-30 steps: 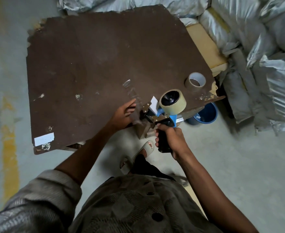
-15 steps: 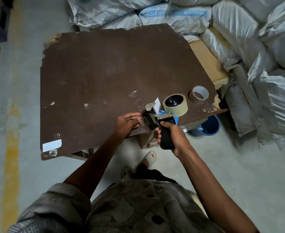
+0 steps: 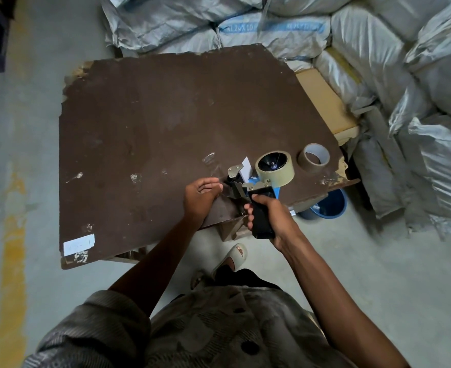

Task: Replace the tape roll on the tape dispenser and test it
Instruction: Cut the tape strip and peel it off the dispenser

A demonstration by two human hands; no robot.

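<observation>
A hand-held tape dispenser with a black handle and blue body rests at the near right edge of the brown board. A cream tape roll sits on its hub. My right hand is shut on the black handle. My left hand lies flat on the board just left of the dispenser's metal front, fingers pressing on a clear strip of tape that runs along the board. A second, nearly empty brown roll lies on the board to the right.
Grey sacks are stacked behind and to the right of the board. A blue bucket stands on the floor under the right corner. A white label sticks at the near left corner. My sandalled foot is below the edge.
The dispenser has been drawn toward the near edge, leaving clear tape on the board. My left hand moved with it and now lies flatter on the tape. The camera view has tilted up.
</observation>
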